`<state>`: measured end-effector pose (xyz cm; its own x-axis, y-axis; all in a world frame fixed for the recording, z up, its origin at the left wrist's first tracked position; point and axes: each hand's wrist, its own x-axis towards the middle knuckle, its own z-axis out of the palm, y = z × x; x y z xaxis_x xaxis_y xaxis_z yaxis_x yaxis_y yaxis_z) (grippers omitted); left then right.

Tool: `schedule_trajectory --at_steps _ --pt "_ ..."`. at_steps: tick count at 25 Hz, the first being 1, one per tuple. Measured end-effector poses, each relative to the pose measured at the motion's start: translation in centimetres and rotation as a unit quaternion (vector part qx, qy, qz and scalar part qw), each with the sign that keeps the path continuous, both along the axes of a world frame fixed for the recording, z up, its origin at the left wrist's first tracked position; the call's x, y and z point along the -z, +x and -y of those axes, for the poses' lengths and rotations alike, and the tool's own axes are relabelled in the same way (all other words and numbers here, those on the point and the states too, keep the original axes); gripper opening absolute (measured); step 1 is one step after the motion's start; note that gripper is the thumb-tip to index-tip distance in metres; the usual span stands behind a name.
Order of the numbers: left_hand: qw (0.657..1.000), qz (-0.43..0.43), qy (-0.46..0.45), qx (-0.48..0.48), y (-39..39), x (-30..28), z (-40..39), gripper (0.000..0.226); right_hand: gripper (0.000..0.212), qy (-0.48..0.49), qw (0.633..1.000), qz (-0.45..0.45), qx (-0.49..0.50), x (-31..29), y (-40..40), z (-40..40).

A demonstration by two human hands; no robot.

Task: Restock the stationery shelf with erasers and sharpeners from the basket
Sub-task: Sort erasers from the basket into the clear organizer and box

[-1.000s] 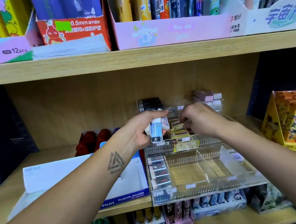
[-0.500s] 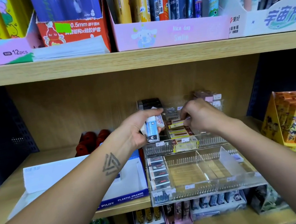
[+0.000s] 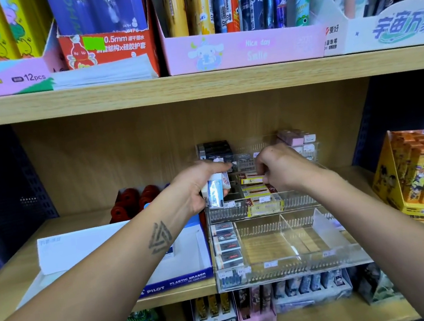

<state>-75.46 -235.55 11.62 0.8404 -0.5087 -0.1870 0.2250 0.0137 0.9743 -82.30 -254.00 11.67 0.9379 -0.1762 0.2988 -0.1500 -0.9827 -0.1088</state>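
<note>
Restocking middle tier of acrylic rack: left hand grips eraser stack at tier's left end; right hand pinches eraser in row; next, likely seat it flush, take another from stack

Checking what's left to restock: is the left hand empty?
No: the left hand grips a small stack of wrapped erasers beside the clear organizer.

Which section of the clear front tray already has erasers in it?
The leftmost section of the clear front tray: a row of black-sleeved erasers fills it, while the sections to its right show only bare bottom.
</note>
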Motion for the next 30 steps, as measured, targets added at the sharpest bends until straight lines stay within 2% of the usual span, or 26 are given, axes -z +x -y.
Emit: schedule_trajectory --at_steps 5,8,11,14,21,22,23,24,26,27,28,30 --pt "1.0 0.015 -0.004 -0.003 -0.2 0.0 -0.1 0.032 0.044 -0.015 0.998 -0.057 -0.016 0.4 0.2 0.4" --pt "1.0 0.021 -0.007 -0.004 -0.1 0.1 0.0 0.036 0.038 -0.051 0.996 -0.068 0.002 0.7 0.9 -0.1" --pt "1.0 0.022 -0.003 0.002 -0.2 0.1 0.0 0.029 0.027 -0.074 0.997 -0.027 0.015 1.1 1.4 -0.2" --pt "1.0 0.024 0.001 0.013 -0.2 0.1 -0.1 0.023 0.017 -0.099 0.994 -0.028 0.039 1.2 0.9 -0.5" --pt "0.999 0.018 0.002 0.052 -0.1 0.0 -0.4 0.019 0.02 -0.054 0.995 -0.04 0.077 0.9 0.8 -1.4" --pt "0.998 0.016 0.001 0.062 0.0 0.0 -0.5 0.022 0.021 -0.022 0.997 -0.041 0.063 0.6 0.6 -1.5" --pt "0.997 0.015 0.0 0.072 0.0 -0.2 -0.6 0.024 0.024 0.053 0.998 -0.026 0.034 0.1 0.4 -1.6" --pt "0.996 0.015 0.0 0.084 0.1 -0.3 -0.7 0.023 0.032 0.177 0.984 -0.002 -0.008 -0.5 0.0 -1.9" --pt "0.995 0.006 -0.014 0.101 -0.3 -0.6 -0.6 0.017 0.052 0.445 0.888 0.018 -0.113 -1.4 -1.1 -3.1" --pt "0.994 -0.01 -0.033 0.107 -0.6 -0.9 -0.4 0.014 0.062 0.504 0.851 0.007 -0.149 -1.5 -1.6 -3.7" --pt "0.992 -0.03 -0.056 0.11 -0.8 -1.1 -0.2 0.012 0.07 0.516 0.839 -0.005 -0.172 -1.3 -1.9 -4.2" --pt "0.989 -0.054 -0.083 0.107 -1.2 -1.5 0.1 0.013 0.074 0.51 0.841 0.009 -0.183 -0.6 -2.0 -4.7"
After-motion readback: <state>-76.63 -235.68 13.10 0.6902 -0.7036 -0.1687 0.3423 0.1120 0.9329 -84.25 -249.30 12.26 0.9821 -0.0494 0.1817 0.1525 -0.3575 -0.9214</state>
